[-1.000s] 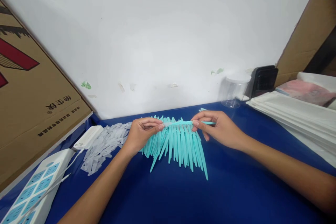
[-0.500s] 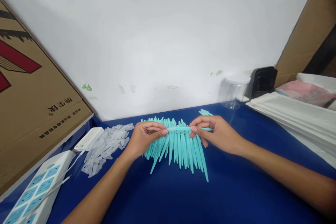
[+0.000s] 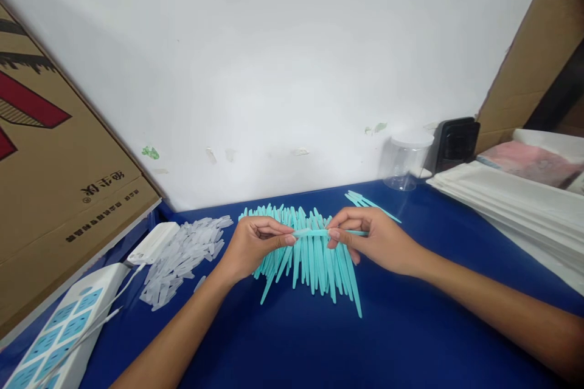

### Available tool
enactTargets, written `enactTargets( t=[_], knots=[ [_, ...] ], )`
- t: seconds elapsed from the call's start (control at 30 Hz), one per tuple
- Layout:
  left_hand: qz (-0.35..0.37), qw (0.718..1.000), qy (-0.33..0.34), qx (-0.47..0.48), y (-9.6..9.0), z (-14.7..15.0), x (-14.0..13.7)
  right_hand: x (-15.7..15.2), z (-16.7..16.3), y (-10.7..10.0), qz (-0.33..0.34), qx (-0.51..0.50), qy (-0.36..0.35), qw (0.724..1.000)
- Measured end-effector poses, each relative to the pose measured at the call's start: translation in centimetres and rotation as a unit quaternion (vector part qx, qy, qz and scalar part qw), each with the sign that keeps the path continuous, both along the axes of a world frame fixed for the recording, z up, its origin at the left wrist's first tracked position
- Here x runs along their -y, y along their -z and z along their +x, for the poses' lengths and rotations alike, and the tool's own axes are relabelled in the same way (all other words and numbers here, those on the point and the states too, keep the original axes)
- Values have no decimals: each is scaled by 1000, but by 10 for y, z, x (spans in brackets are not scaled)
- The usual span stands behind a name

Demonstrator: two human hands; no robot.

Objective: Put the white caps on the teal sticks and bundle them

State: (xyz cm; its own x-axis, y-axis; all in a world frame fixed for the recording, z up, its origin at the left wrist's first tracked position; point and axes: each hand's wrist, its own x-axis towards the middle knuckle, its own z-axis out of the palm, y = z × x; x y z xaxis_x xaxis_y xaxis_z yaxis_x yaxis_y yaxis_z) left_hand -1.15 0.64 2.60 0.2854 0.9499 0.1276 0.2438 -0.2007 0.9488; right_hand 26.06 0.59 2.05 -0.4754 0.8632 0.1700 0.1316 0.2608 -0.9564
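Between my two hands lies one slim turquoise stick (image 3: 314, 233), level, looking like an eyebrow razor. My right hand (image 3: 365, 236) pinches it near its middle, with its tail running out under the palm. The fingertips of my left hand (image 3: 269, 240) close on its left end; a clear cap seems to be there, mostly hidden by the fingers. Right below and behind is a fanned pile of the same turquoise razors (image 3: 314, 267). To the left of my left hand is a heap of frosted clear caps (image 3: 182, 261), one of them lying apart near my forearm.
A few razors (image 3: 371, 203) lie behind my right hand. A power strip (image 3: 68, 328) with cables and a white adapter (image 3: 154, 243) sit at left by a cardboard box (image 3: 68, 164). A clear jar (image 3: 406, 161), black case (image 3: 456, 143) and white stacked sheets (image 3: 511, 206) stand at right.
Both hands have come slightly lower with the razor, and my left fingers sit a little further right along it. More of the razors behind my right hand shows.
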Motion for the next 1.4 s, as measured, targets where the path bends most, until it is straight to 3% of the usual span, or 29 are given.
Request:
enactTargets(
  t=[0.27,0.4,0.5,0.6,0.73,0.87,0.97,1.23,1.3,1.4],
  knots=[
    [5,1000,9,-7,3,-2,0,1,-1,5,-20,-6,-19,1000],
    [17,1000,5,-20,1,1,1,4,-2,2,-24,39,-33,998],
    [47,997,-8,-62,-1,4,2,2,0,0,22,82,-23,996],
    [83,992,-46,-79,0,3,0,-9,8,2,92,113,35,989],
    [82,993,-72,-48,1,-6,-6,-37,27,11,133,196,163,958],
    [82,993,-78,-40,1,-12,-10,-58,44,20,105,288,254,917],
    [92,990,-88,-54,0,-14,-11,-63,48,24,91,343,264,897],
    [99,988,-101,-56,0,-15,-14,-64,49,29,137,448,270,841],
    [101,988,-99,-59,1,-14,-15,-59,45,24,147,441,268,844],
    [107,987,-104,-67,3,-14,-15,-43,35,15,127,411,199,881]
  ],
)
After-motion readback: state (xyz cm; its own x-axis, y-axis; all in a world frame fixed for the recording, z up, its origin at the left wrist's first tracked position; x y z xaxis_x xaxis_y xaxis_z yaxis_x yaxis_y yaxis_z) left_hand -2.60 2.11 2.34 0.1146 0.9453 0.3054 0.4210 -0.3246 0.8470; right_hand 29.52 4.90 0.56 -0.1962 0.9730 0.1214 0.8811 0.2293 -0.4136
